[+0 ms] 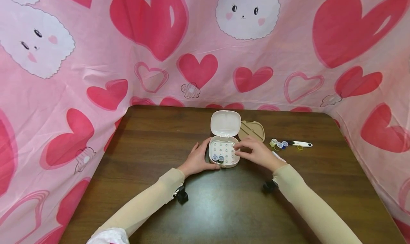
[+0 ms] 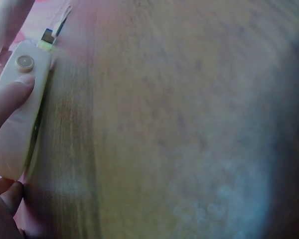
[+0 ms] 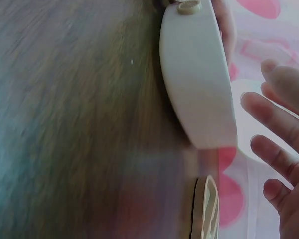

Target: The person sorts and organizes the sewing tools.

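A small white sewing box [image 1: 224, 163] stands on the table with its lid [image 1: 225, 123] raised. Rows of short pegs fill its inside, and two thread spools [image 1: 218, 158], blue and dark, sit at the front left. My left hand [image 1: 196, 160] grips the box from the left, its thumb along the front beside the round clasp [image 2: 25, 63] and its fingers round the side. Over the box's right edge hovers my right hand [image 1: 256, 152], index finger and thumb near the pegs. Its fingers [image 3: 276, 122] are loosely spread in the right wrist view, with nothing visible held.
Behind the box's right side lies a tan tray [image 1: 256, 128]. Farther right are several loose spools [image 1: 279, 144], a white-and-black handled tool [image 1: 301, 143] and a small yellow ring [image 1: 300, 148]. A white object [image 1: 279, 156] shows beside the right wrist. Patterned cloth [image 1: 198, 73] hangs around the table.
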The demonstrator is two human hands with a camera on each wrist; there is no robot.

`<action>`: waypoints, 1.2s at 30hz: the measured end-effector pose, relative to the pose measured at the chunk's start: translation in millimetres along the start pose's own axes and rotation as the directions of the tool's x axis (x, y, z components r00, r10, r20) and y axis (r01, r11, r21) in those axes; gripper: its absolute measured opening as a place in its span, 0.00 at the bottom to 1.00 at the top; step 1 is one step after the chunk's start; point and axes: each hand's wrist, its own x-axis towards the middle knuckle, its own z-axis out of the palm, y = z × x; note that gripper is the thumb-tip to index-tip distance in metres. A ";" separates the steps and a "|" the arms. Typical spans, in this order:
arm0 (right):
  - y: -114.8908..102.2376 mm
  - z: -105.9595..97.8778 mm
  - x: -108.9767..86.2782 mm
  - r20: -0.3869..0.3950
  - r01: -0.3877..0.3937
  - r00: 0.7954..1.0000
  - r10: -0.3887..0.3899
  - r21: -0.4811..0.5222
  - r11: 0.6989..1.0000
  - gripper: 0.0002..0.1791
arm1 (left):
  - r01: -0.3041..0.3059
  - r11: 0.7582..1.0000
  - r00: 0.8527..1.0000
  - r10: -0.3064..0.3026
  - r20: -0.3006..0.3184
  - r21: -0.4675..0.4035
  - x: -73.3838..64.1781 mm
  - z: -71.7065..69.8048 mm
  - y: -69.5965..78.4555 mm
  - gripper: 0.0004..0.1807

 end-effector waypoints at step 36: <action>39.4 -49.3 -77.9 -0.155 -0.170 0.975 0.160 -0.058 0.984 0.11 | -0.037 0.999 0.999 0.036 -0.012 -0.017 1.1 0.8 -4.9 0.67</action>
